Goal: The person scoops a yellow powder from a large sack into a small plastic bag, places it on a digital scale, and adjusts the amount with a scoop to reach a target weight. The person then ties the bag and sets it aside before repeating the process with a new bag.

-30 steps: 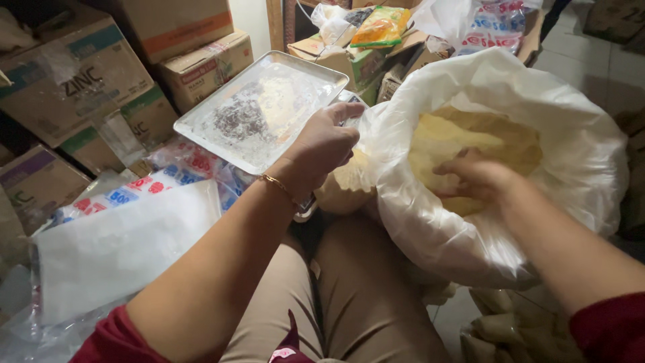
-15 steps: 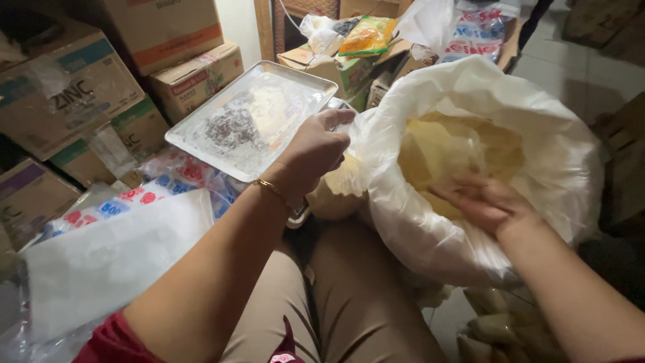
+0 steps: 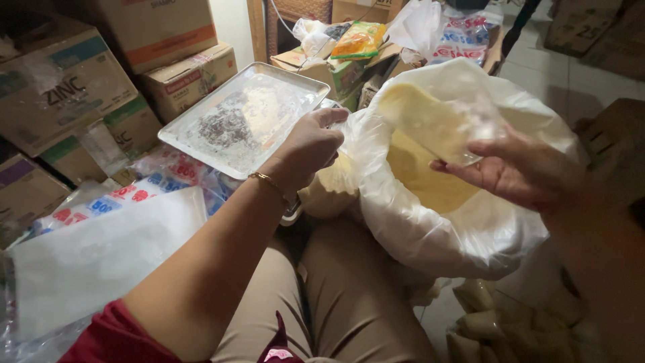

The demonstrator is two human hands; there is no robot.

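**Yellow powder lifted from a big white sack**

The right hand [image 3: 521, 171] is at about 3 o'clock in the view, palm up and fingers partly curled, cradling a small clear bag [image 3: 437, 121] filled with pale yellow powder. The bag rests on the fingertips and leans toward 11 o'clock, above the mouth of the sack. The hand is holding it from underneath rather than gripping it tightly.

The left hand [image 3: 306, 148] sits just left of centre, closed narrowly on the rim of the large white sack [image 3: 463, 228], pinching the plastic edge at the sack's 9 o'clock side. A thin gold bracelet [image 3: 269, 180] circles that wrist.

The sack stands open between centre and 3 o'clock, leaning against the person's knees in tan trousers [image 3: 336, 296]. More yellow powder [image 3: 423, 181] shows inside it, below the lifted bag.

At 11 o'clock from the left hand, a shallow metal tray [image 3: 201, 141] lies tilted, covered with crinkled clear plastic. Toward 8 o'clock lies a flat stack of clear plastic bags [image 3: 101, 255], with printed red-and-blue packets [image 3: 161, 176] just above it. Cardboard boxes [image 3: 67, 87] are piled at 10 o'clock, and more boxes with packets on top stand at 12 o'clock.
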